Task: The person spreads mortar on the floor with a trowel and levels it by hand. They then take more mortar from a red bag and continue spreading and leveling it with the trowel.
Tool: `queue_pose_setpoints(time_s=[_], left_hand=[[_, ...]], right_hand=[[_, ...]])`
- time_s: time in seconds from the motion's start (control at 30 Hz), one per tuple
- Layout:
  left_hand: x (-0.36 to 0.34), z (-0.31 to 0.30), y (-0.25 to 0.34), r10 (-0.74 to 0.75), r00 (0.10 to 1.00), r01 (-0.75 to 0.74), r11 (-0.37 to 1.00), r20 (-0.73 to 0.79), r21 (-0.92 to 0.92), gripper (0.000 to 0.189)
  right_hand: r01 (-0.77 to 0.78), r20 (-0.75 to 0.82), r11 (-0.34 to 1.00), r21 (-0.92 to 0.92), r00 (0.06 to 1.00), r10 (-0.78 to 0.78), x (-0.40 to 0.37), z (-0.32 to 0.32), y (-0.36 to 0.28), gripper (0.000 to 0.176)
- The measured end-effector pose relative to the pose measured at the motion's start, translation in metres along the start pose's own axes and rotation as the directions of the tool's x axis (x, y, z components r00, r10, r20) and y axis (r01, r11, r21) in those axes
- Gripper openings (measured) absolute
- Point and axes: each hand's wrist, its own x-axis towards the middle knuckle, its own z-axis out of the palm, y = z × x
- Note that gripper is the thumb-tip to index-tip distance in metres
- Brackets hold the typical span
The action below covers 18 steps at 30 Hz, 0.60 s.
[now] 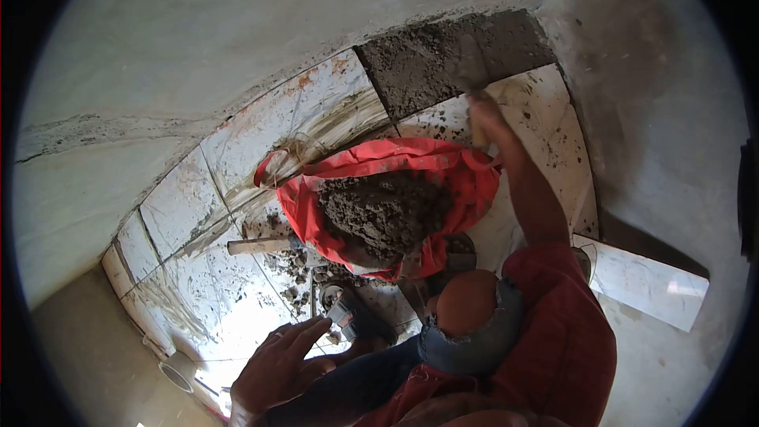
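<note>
My right hand (489, 116) is closed round the handle of a trowel (472, 67), whose blurred blade lies over the wet mortar bed (419, 67) in the far corner. Below that arm, a red bag (332, 166) stands with its mouth wide, holding a heap of grey-brown mortar (383, 209). At the lower left, my left hand (281, 364) is held over my leg, its fingers stretched out and nothing in them.
White floor tiles (178, 198) smeared with mortar surround the bag. A wooden-handled tool (257, 246) lies left of it, its head partly hidden. To the right is a loose tile piece (652, 281). Plastered walls (261, 24) enclose the corner. A grey pipe end (177, 372) sits lower left.
</note>
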Motion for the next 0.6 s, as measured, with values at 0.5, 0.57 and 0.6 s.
queue_pose_setpoints(time_s=[0.5,0.57,0.6], left_hand=[[-0.015,0.007,0.014,-0.037,0.999,0.036,0.998,-0.025,-0.052,0.058],[-0.015,0.006,0.019,-0.037,0.999,0.035,0.997,-0.023,-0.067,0.058],[-0.016,0.007,0.021,-0.04,0.999,0.039,0.997,-0.016,-0.073,0.059]], right_hand=[[0.197,-0.117,0.96,0.198,0.977,-0.176,0.018,0.183,-0.03,0.032],[0.549,0.135,0.538,-0.64,0.77,-0.624,0.031,0.2,-0.033,0.016],[0.552,0.143,0.539,-0.636,0.771,-0.621,0.029,0.211,-0.041,0.016]])
